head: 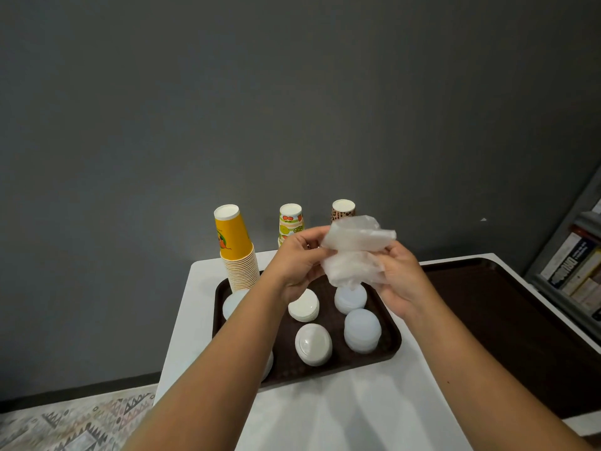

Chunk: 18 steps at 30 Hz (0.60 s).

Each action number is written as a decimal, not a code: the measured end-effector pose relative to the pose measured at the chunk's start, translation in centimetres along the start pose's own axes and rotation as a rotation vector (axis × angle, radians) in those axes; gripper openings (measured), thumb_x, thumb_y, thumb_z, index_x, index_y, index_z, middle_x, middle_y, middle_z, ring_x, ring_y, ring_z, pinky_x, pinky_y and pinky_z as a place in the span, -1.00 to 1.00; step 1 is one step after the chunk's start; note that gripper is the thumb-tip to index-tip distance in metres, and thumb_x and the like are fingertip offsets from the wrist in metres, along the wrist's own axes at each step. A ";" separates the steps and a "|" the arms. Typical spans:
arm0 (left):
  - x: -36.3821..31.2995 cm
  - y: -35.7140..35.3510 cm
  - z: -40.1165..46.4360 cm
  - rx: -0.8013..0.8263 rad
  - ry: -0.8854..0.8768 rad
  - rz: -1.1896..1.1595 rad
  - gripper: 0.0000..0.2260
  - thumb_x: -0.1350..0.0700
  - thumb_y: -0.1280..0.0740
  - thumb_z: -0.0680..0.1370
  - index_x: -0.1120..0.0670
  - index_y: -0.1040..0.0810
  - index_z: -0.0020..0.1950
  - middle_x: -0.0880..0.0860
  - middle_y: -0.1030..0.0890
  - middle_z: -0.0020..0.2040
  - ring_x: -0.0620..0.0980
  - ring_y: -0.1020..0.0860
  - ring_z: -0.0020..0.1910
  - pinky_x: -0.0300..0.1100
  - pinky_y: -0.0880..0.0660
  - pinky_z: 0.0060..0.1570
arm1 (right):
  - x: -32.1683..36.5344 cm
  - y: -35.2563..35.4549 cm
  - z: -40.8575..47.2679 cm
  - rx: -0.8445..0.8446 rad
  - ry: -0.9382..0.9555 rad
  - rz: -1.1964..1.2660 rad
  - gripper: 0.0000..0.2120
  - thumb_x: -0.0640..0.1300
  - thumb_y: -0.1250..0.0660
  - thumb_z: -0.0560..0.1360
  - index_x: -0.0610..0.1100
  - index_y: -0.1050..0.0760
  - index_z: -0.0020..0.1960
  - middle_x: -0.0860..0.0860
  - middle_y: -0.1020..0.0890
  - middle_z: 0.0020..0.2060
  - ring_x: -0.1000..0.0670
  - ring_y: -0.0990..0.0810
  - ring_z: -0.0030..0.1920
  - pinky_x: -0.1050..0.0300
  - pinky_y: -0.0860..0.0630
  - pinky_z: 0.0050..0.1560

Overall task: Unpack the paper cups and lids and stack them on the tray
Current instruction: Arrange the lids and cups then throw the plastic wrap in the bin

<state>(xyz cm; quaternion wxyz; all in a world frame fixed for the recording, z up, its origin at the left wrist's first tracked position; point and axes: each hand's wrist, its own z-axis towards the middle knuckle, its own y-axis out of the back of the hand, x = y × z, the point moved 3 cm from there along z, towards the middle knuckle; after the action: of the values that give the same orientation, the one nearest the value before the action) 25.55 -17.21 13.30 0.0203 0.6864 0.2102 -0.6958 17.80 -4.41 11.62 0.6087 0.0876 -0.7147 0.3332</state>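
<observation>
Both hands are holding a crumpled clear plastic wrapper (356, 252) above the far part of the tray (388, 348). The left hand (297, 266) is pinching the wrapper's left edge with curled fingers; the right hand (398, 276) is gripping its right and lower part, fingers curled round the film.

The dark brown tray is sitting on a white table (341, 415), toward its left side. Three upside-down stacks of paper cups are standing along the tray's far edge: an orange cup stack (235, 247) at the left, a fruit-print cup stack (290, 222) in the middle, and a brown-patterned cup stack (342, 209) at the right, partly hidden behind the wrapper.

Lid stacks are lying on the tray nearer the person: an opaque white lid stack (304, 305), a domed white lid stack (313, 344) nearer still, and two translucent lid stacks (362, 330) at the right. A further pale stack (231, 302) is showing at the left, largely hidden by the left forearm.

A second dark tray (507, 320) is lying to the right on the table. Books (575, 265) are standing on a shelf at the far right.
</observation>
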 end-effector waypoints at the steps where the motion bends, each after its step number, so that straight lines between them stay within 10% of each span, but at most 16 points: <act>1: 0.1 0.0 0.1 0.012 0.006 -0.032 -0.67 0.48 -0.21 0.50 0.12 -0.59 0.06 0.06 -0.65 -0.09 -0.05 -0.63 -0.13 -0.20 -0.60 -0.13 | -0.1 0.0 0.1 0.024 -0.001 0.012 -0.69 -0.43 -0.21 0.51 -0.19 -0.47 0.19 -0.09 -0.62 -0.09 0.04 -0.64 -0.19 0.20 -0.55 -0.36; 5: 0.2 0.4 0.3 -0.004 0.010 -0.069 -0.63 0.49 -0.18 0.50 0.10 -0.66 -0.08 0.04 -0.67 -0.16 -0.04 -0.63 -0.17 -0.17 -0.60 -0.12 | -0.4 0.0 0.6 0.064 0.004 0.018 -0.72 -0.32 -0.21 0.56 -0.23 -0.45 0.26 -0.21 -0.60 0.09 -0.13 -0.59 0.03 0.00 -0.57 -0.12; 13: 0.1 0.1 0.3 -0.005 0.025 -0.012 -0.60 0.34 -0.16 0.56 0.06 -0.64 -0.34 0.02 -0.66 -0.13 -0.01 -0.56 -0.12 -0.15 -0.55 -0.11 | -0.2 0.4 0.3 0.004 0.109 -0.051 -0.64 -0.48 -0.20 0.48 -0.11 -0.54 -0.32 -0.01 -0.55 -0.12 0.02 -0.56 -0.16 0.21 -0.54 -0.35; 18: 1.3 -0.7 0.5 0.015 0.258 -0.002 -0.67 -0.19 -0.31 0.47 0.04 -0.50 0.04 0.07 -0.54 0.09 0.05 -0.58 -0.02 0.05 -0.54 0.01 | -0.1 1.5 -0.2 -0.095 0.251 -0.279 -0.37 -0.63 -0.08 0.37 -0.03 -0.50 -0.59 0.07 -0.46 -0.06 0.11 -0.47 -0.04 0.31 -0.47 -0.24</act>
<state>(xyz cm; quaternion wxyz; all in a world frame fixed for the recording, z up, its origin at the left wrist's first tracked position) 24.76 -16.41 12.18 -0.0126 0.7701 0.2067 -0.6033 17.16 -3.20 10.97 0.7369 0.1149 -0.6289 0.2198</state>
